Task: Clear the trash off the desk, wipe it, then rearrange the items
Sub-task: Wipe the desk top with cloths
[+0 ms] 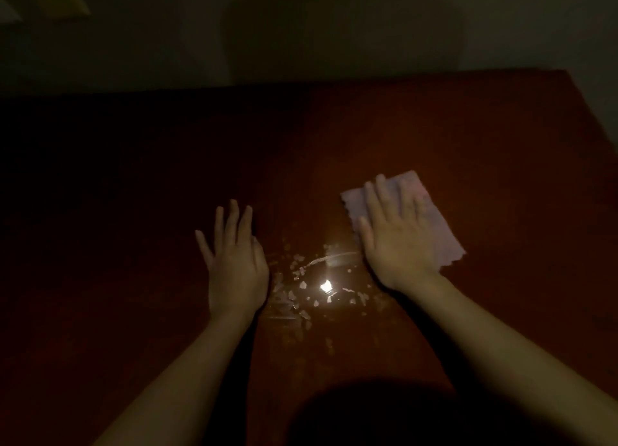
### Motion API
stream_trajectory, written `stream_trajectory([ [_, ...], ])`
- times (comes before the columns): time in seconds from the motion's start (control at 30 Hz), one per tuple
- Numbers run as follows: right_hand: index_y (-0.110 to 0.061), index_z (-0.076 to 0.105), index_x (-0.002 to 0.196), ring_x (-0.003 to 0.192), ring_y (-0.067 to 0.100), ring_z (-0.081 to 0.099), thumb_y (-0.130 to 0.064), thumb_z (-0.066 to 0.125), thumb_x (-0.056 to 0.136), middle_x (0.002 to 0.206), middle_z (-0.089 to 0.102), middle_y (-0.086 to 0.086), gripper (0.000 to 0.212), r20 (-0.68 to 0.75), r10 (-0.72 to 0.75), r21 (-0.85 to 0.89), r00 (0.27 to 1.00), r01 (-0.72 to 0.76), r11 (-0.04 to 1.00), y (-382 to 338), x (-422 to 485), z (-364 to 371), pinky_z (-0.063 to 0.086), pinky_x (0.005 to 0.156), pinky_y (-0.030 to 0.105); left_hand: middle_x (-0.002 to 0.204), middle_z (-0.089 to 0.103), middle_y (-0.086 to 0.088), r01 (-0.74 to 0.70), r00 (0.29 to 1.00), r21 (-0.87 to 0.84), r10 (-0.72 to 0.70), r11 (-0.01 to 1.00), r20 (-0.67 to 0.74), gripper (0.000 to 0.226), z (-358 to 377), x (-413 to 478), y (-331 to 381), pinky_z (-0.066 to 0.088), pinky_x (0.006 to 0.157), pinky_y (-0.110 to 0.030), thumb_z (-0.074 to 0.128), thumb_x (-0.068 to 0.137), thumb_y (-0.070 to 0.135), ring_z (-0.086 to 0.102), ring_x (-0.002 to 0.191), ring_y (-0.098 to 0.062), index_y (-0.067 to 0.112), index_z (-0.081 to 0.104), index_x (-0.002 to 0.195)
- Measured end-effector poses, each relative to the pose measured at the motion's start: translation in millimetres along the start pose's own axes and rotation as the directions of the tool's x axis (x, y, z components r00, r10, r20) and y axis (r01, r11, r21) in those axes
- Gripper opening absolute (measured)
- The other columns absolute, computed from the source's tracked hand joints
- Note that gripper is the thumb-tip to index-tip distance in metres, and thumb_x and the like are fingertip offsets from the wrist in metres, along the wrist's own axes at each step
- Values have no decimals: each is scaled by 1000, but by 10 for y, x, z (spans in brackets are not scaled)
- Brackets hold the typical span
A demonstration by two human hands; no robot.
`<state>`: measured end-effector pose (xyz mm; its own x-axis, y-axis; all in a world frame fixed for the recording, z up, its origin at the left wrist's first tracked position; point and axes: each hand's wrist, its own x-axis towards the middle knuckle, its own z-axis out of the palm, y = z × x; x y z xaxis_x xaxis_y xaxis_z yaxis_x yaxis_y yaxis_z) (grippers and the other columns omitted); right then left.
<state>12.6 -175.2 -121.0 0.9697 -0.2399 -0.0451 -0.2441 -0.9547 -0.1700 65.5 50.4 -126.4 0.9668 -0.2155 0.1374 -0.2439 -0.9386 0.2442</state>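
Head view, dim room w/ one bright glare spot on the surface: a dark reddish-brown desk fills most of the frame, far edge meeting a shadowy wall. The person's right hand lies palm-down, fingers spread and flat, pressing on a pale pink cloth that sits right of center; it isn't clenched around the cloth, just laid over it, w/ the cloth's scalloped edges sticking out past the fingers on the far side and past the palm on the right. The left hand is left of center, fingers extended and slightly spread, holding nothing; can't tell if the palm touches the desk or hovers just above. Btwn the two hands and a bit nearer, a scatter of small pale crumbs and thin wet-looking streaks catch the light around the glare. Both forearms are bare and reach in from the near edge. A dark rounded shadow covers the near-center part of the desk.
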Motion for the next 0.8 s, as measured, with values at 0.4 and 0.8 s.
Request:
stream_trajectory([
  [0.4, -11, 18, 151, 145, 39, 3, -48, 11, 98, 157, 11, 13, 65, -86, 187, 52, 978, -183, 982, -550, -894, 175, 6, 117, 56, 158, 21, -7, 24, 997, -18, -25, 1000, -79, 49, -65, -247, 73, -10, 118, -50, 34, 100, 17, 5, 148, -19, 10, 29, 149],
  [0.8, -16, 11, 151, 146, 30, 1, -49, 5, 99, 158, 11, 8, 62, -95, 231, -15, 968, -233, 972, -71, -2072, 214, 1, 117, 45, 156, 27, -7, -118, 993, 2, 118, 993, -21, 58, -217, -1208, -95, 0, 118, -55, 17, 95, 30, 11, 148, -20, 10, 34, 147],
])
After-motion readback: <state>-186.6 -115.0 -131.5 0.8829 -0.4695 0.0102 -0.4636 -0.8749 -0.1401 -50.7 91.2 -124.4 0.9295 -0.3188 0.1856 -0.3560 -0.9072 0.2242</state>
